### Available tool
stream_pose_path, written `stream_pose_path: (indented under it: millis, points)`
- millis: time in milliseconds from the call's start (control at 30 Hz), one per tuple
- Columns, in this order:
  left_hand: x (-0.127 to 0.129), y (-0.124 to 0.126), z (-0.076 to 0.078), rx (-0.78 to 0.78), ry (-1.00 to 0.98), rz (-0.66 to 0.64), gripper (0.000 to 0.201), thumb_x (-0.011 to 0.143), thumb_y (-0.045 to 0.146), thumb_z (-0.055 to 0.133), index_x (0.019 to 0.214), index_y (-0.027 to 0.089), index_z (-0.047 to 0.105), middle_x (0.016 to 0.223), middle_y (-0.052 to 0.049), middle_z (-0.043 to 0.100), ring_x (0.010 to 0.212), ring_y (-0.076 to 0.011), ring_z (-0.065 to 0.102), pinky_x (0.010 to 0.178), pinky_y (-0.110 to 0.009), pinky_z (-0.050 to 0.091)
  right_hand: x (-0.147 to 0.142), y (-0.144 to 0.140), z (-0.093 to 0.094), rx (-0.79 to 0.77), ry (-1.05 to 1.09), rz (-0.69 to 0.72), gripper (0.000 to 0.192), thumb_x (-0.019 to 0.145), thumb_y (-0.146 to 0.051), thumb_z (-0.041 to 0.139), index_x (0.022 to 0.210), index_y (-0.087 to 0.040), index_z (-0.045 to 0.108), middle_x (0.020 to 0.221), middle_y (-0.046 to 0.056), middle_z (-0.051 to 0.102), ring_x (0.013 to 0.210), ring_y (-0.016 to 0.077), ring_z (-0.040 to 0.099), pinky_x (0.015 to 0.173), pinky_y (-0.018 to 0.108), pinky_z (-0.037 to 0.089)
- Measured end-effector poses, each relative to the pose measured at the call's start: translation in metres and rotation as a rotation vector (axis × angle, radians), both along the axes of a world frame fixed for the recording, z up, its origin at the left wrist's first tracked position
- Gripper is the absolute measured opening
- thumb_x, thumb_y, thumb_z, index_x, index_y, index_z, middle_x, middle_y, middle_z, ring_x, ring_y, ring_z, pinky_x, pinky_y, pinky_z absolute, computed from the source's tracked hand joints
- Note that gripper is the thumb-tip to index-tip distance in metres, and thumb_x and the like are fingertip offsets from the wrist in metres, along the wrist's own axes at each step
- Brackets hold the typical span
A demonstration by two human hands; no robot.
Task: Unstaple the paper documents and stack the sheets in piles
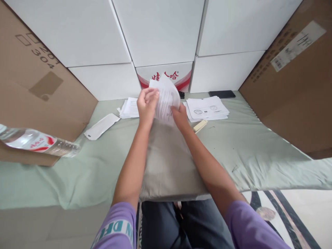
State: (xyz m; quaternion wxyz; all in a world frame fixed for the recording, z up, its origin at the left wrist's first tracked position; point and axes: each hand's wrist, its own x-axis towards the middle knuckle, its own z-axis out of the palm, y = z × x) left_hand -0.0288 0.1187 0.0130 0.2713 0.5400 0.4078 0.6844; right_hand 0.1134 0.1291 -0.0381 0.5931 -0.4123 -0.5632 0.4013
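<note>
Printed white sheets of paper [167,101] are raised above the cloth-covered surface, bent and tilted between my two hands. On their left edge are the curled fingers of my left hand [147,103], closed on the paper. My right hand [180,114] pinches the lower right edge, thumb in front. How many sheets there are I cannot tell. Just right of my right wrist lies a cream stapler [200,126]. Behind it is a stack of papers with round stamps [206,108]. Another paper stack [129,108] lies left of my left hand, partly hidden by it.
A white flat packet [102,127] lies at left, near a clear water bottle [41,141]. At the back right is a dark phone [222,94]. Cardboard boxes [36,86] [293,90] flank the green cloth [233,148]; white boxes [158,31] form the back wall.
</note>
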Motion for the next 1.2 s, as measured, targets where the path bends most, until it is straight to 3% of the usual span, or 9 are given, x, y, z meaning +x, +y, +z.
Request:
stream_pose_path:
  millis: [100,200,300,400,600,733,833,1000,1200]
  points:
    - [-0.016,-0.014,-0.003,-0.086,0.061,-0.029,0.065,0.064,0.05,0.09,0.116,0.023,0.063,0.12,-0.009,0.071,0.123,-0.0288,0.064,0.103,-0.041,0.052,0.026,-0.017,0.004,-0.19,0.154,0.083,0.039,0.077,-0.041,0.065,0.109,-0.02,0.064,0.105,0.007,0.074,0.104,0.0289,0.069,0.093,0.047,0.056]
    - [-0.02,-0.035,-0.022,-0.243,0.01,-0.168,0.049,0.069,0.051,0.085,0.102,0.019,0.067,0.1,-0.008,0.075,0.104,-0.0283,0.071,0.09,-0.04,0.058,0.054,-0.045,0.005,-0.262,0.193,0.251,0.049,0.075,-0.047,0.073,0.116,-0.023,0.064,0.109,0.008,0.075,0.104,0.0289,0.07,0.09,0.046,0.059]
    - [-0.015,-0.049,-0.048,-0.198,-0.191,-0.02,0.041,0.074,0.055,0.08,0.089,0.02,0.066,0.093,-0.005,0.075,0.1,-0.0242,0.072,0.089,-0.034,0.058,0.075,-0.067,0.003,-0.252,0.102,0.468,0.056,0.075,-0.057,0.075,0.12,-0.024,0.066,0.109,0.008,0.076,0.104,0.0292,0.071,0.088,0.046,0.059]
    - [-0.009,-0.048,-0.068,-0.089,-0.331,0.112,0.046,0.084,0.065,0.065,0.104,0.023,0.065,0.111,-0.007,0.074,0.114,-0.0215,0.068,0.098,-0.034,0.055,0.082,-0.073,0.0,-0.239,-0.051,0.576,0.055,0.073,-0.054,0.08,0.117,-0.023,0.07,0.11,0.008,0.076,0.103,0.0294,0.071,0.089,0.047,0.059]
    - [0.003,-0.045,-0.075,-0.068,-0.363,0.023,0.063,0.093,0.075,0.037,0.123,0.028,0.065,0.126,-0.009,0.071,0.133,-0.0239,0.057,0.107,-0.044,0.05,0.054,-0.073,-0.02,-0.204,0.144,0.545,0.06,0.074,-0.057,0.077,0.123,-0.024,0.067,0.121,0.01,0.073,0.11,0.0291,0.07,0.092,0.048,0.059]
    - [0.003,-0.047,-0.078,-0.082,-0.379,-0.054,0.06,0.092,0.072,0.044,0.127,0.027,0.064,0.131,-0.01,0.069,0.133,-0.0245,0.057,0.108,-0.044,0.049,0.044,-0.065,-0.039,-0.219,0.193,0.219,0.056,0.076,-0.06,0.073,0.116,-0.021,0.068,0.122,0.012,0.073,0.114,0.0274,0.068,0.101,0.048,0.054]
    - [-0.022,-0.041,-0.087,-0.119,-0.284,-0.032,0.062,0.087,0.075,0.051,0.128,0.03,0.06,0.133,-0.01,0.067,0.127,-0.0234,0.061,0.099,-0.038,0.054,0.056,-0.054,-0.041,-0.191,0.089,0.038,0.048,0.075,-0.053,0.073,0.107,-0.017,0.07,0.116,0.012,0.075,0.111,0.0283,0.068,0.102,0.049,0.052]
    - [-0.062,-0.032,-0.105,-0.194,-0.166,-0.026,0.066,0.065,0.065,0.081,0.113,0.022,0.068,0.116,-0.011,0.074,0.112,-0.0251,0.07,0.091,-0.033,0.056,0.072,-0.054,-0.026,-0.156,-0.162,0.025,0.029,0.077,-0.036,0.062,0.094,-0.016,0.073,0.095,0.007,0.077,0.098,0.0295,0.07,0.094,0.048,0.054]
    - [-0.047,-0.035,-0.106,-0.269,-0.12,-0.1,0.06,0.057,0.053,0.089,0.101,0.016,0.074,0.104,-0.013,0.078,0.102,-0.0276,0.073,0.093,-0.038,0.057,0.06,-0.065,-0.03,-0.042,-0.195,0.074,0.034,0.077,-0.036,0.067,0.106,-0.019,0.073,0.108,0.008,0.077,0.104,0.0281,0.069,0.097,0.046,0.053]
